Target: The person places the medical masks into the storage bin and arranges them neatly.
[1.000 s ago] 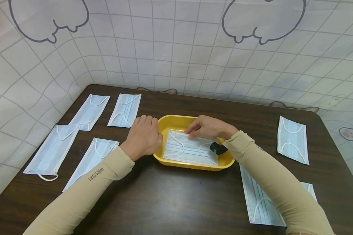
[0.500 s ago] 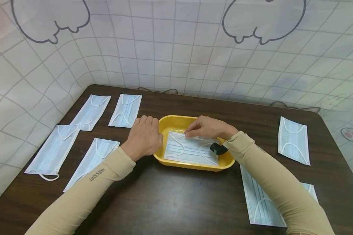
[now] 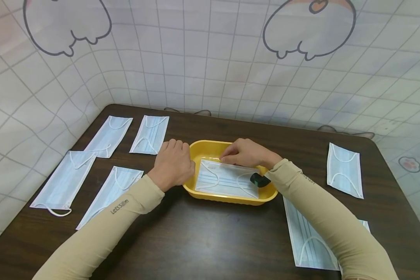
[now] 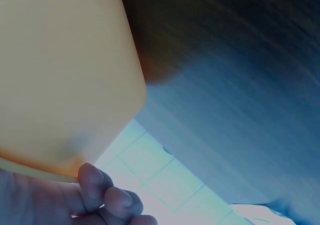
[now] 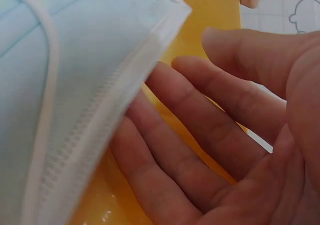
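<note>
At its nine o'clock, the yellow tray [image 3: 210,149] is gripped by the left hand [image 3: 173,164]; toward one o'clock, the right hand [image 3: 247,151] is held relaxed at a mask [image 3: 227,179] edge.

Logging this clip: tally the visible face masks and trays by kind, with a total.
Yellow tray: 1
Face masks: 8 visible, one mostly hidden by the right sleeve; any stacked underneath can't be seen
Total: 9

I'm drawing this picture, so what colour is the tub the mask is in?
The tub is yellow, which shows best in the head view.
</note>
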`<state>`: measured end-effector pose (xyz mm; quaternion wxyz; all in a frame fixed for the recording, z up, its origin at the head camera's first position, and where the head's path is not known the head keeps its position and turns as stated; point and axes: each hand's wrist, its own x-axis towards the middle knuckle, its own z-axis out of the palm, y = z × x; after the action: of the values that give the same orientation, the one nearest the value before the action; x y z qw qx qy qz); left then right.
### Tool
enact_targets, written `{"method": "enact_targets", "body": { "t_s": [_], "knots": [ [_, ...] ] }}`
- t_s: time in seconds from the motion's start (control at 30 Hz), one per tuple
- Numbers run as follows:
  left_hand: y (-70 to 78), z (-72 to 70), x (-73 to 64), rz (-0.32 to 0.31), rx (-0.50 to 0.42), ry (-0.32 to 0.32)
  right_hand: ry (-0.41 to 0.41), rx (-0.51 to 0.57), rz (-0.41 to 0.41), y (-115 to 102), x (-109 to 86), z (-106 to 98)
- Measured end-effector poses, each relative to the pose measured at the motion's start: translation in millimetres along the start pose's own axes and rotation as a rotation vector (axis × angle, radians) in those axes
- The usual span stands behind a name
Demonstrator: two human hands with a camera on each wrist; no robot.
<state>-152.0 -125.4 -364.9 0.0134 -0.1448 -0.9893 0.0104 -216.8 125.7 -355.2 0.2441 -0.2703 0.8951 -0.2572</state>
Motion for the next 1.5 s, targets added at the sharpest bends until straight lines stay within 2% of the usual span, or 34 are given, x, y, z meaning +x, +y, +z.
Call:
{"method": "enact_targets", "body": {
  "t_s": [0.4, 0.7, 0.9, 1.17, 1.3, 1.5],
  "knots": [
    [1.2, 1.8, 0.5, 0.007, 0.018, 0.008, 0.050, 0.023, 0.049, -6, -21.5, -14],
    [0.3, 2.4, 2.5, 0.009, 0.029, -0.006, 0.106, -0.007, 0.033, 4, -37.7, -25],
    [0.4, 1.9, 2.1, 0.014, 0.022, -0.005, 0.142, 0.009, 0.015, 10, -52.1, -33],
    [0.7, 3.0, 2.8, 0.017, 0.015, -0.004, 0.240, 0.021, 0.061, 22, -74.2, -43],
    [0.7, 3.2, 3.5, 0.015, 0.015, -0.004, 0.298, 0.057, 0.101, 30, -86.4, -49],
    [2.3, 3.1, 4.6, 0.016, 0.022, -0.021, 0.412, 0.116, 0.117, 43, -107.2, -55]
  ]
}}
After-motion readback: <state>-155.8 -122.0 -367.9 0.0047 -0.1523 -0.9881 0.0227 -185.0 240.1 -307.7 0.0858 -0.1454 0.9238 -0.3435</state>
